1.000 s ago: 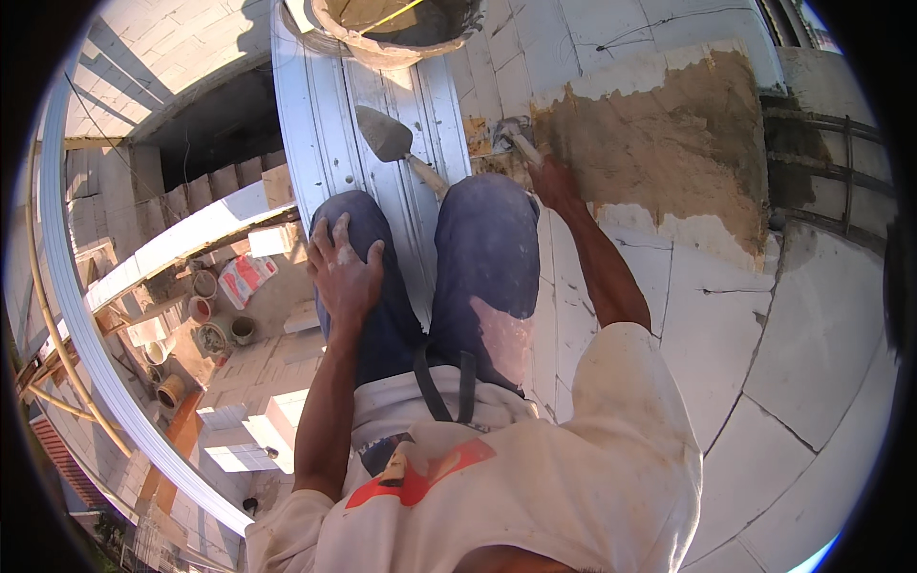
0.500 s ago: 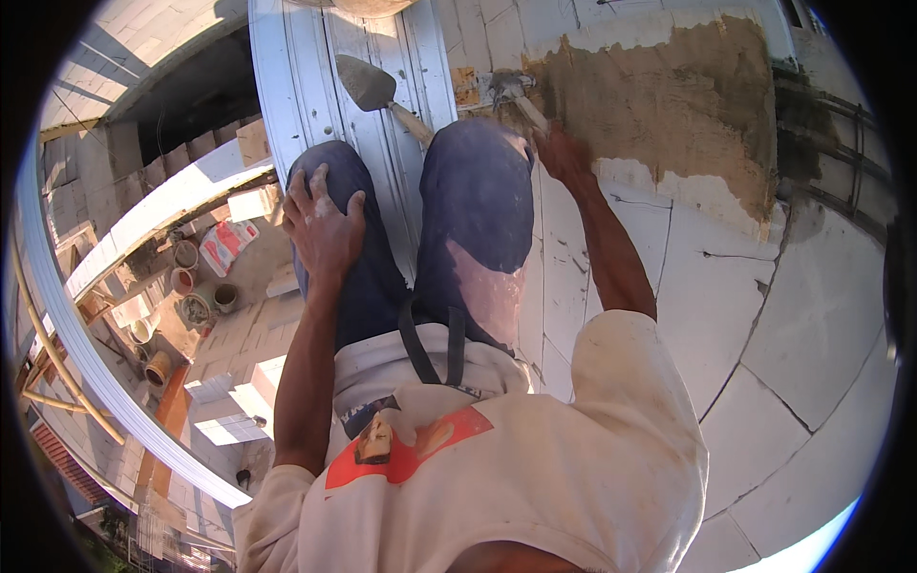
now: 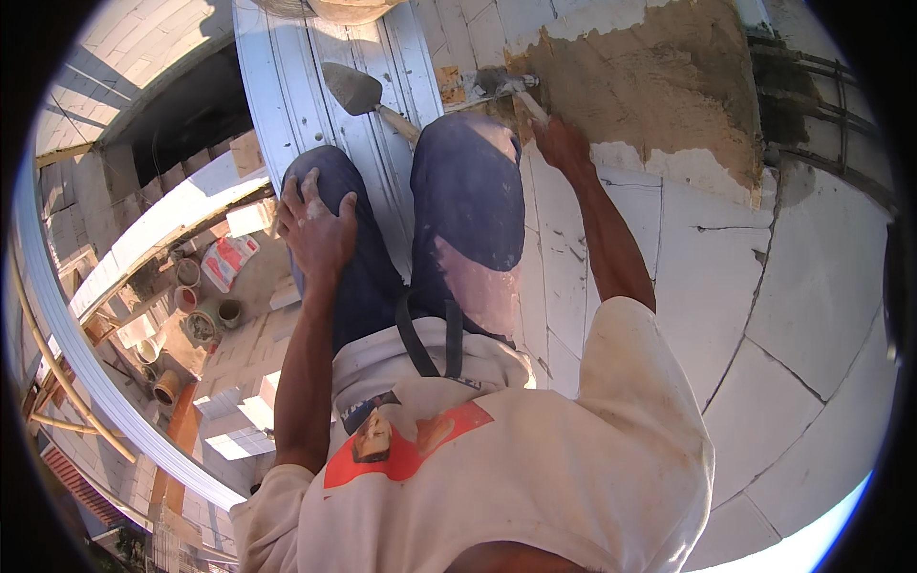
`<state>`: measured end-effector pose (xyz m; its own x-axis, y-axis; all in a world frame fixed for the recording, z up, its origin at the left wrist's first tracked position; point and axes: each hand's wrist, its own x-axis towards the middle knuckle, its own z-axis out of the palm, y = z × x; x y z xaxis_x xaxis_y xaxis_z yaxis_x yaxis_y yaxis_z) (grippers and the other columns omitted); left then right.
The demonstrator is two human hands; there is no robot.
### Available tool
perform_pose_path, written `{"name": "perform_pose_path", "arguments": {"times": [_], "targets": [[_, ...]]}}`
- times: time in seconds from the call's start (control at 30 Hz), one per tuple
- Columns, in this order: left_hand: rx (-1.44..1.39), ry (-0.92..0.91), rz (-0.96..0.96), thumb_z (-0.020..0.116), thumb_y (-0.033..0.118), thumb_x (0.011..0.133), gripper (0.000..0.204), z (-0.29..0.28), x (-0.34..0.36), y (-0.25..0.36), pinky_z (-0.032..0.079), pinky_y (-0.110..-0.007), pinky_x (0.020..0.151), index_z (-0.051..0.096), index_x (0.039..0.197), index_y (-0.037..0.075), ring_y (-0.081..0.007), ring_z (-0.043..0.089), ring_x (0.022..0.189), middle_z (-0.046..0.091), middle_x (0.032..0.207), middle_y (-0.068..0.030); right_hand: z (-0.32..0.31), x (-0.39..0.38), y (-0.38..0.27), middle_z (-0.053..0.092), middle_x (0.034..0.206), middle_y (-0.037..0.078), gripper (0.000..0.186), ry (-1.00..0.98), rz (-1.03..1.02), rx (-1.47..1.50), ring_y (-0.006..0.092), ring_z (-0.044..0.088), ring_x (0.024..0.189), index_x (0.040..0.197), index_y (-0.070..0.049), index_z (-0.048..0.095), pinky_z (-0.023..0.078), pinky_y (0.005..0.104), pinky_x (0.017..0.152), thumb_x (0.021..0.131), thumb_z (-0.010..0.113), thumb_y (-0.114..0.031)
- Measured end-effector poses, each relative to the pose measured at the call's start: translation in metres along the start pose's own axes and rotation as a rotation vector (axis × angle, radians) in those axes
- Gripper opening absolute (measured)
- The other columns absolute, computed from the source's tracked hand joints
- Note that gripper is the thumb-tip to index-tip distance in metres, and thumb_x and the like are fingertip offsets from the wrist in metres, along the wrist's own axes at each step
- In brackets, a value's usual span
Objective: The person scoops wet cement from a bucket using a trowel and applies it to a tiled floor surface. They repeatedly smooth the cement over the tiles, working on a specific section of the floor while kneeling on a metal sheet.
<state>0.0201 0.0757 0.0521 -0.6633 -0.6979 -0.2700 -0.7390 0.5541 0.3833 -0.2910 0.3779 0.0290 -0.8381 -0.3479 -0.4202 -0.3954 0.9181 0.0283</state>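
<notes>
My right hand (image 3: 562, 143) is closed round the light handle of a hammer (image 3: 527, 99). The hammer's head lies against the block wall (image 3: 611, 248), at the left edge of a brown mortar patch (image 3: 650, 86); blur hides its exact shape. On my left knee rests my left hand (image 3: 320, 224), fingers spread and dusted with pale powder, holding nothing. A pointed trowel (image 3: 355, 91) with a wooden handle lies on the white metal plank (image 3: 287, 105), just beyond my knees.
A rounded container (image 3: 349, 8) stands at the plank's far end. Dark rods (image 3: 841, 105) run along the wall at the far right. Below on the left are several buckets (image 3: 229, 312), a red and white sack (image 3: 229, 262), stacked pale blocks (image 3: 239, 430) and bamboo poles (image 3: 76, 401).
The hammer's head has turned slightly against the wall, with my right hand still round its handle. My left hand stays on the knee. The whole view has shifted a little.
</notes>
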Motion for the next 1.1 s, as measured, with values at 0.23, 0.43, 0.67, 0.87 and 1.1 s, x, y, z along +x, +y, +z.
{"name": "perform_pose_path", "arguments": {"times": [0.23, 0.43, 0.67, 0.87, 1.1], "targets": [[-0.017, 0.000, -0.016, 0.073, 0.045, 0.092, 0.072, -0.005, 0.005, 0.005, 0.027, -0.056, 0.121, 0.050, 0.152, 0.014, -0.0415, 0.033, 0.149, 0.038, 0.161, -0.0172, -0.011, -0.019, -0.002, 0.071, 0.104, 0.034, 0.061, -0.016, 0.039, 0.026, 0.0533, 0.068, 0.101, 0.119, 0.004, 0.059, 0.053, 0.0603, 0.089, 0.107, 0.046, -0.054], [-0.014, 0.012, 0.009, 0.074, 0.044, 0.091, 0.072, -0.002, 0.000, 0.004, 0.029, -0.056, 0.119, 0.050, 0.152, 0.014, -0.0414, 0.033, 0.148, 0.038, 0.160, -0.0173, -0.012, -0.032, 0.002, 0.070, 0.108, 0.033, 0.059, -0.001, 0.135, 0.095, 0.0525, 0.068, 0.103, 0.121, 0.003, 0.060, 0.053, 0.0598, 0.088, 0.107, 0.047, -0.052], [-0.022, -0.004, 0.009, 0.074, 0.042, 0.090, 0.073, 0.001, -0.002, 0.008, 0.027, -0.054, 0.121, 0.050, 0.151, 0.012, -0.0389, 0.033, 0.148, 0.037, 0.159, -0.0179, 0.076, 0.007, -0.017, 0.071, 0.109, 0.031, 0.040, -0.019, -0.026, 0.857, 0.0450, 0.070, 0.106, 0.114, 0.003, 0.061, 0.054, 0.0507, 0.088, 0.099, 0.062, -0.035], [-0.019, 0.012, 0.014, 0.075, 0.041, 0.089, 0.072, -0.003, -0.007, 0.002, 0.026, -0.053, 0.122, 0.052, 0.150, 0.012, -0.0374, 0.033, 0.149, 0.039, 0.158, -0.0183, -0.001, 0.039, -0.147, 0.072, 0.102, 0.027, 0.037, -0.134, -0.386, 0.520, 0.0414, 0.072, 0.100, 0.110, 0.002, 0.063, 0.055, 0.0488, 0.085, 0.083, 0.072, -0.022], [0.009, -0.009, 0.046, 0.076, 0.039, 0.088, 0.070, -0.011, -0.003, 0.010, 0.025, -0.052, 0.123, 0.053, 0.148, 0.011, -0.0369, 0.033, 0.149, 0.039, 0.159, -0.0180, -0.009, 0.122, -0.245, 0.074, 0.102, 0.021, 0.043, -0.090, -0.606, 0.231, 0.0398, 0.072, 0.102, 0.120, -0.002, 0.064, 0.056, 0.0496, 0.090, 0.080, 0.066, -0.017]]}}
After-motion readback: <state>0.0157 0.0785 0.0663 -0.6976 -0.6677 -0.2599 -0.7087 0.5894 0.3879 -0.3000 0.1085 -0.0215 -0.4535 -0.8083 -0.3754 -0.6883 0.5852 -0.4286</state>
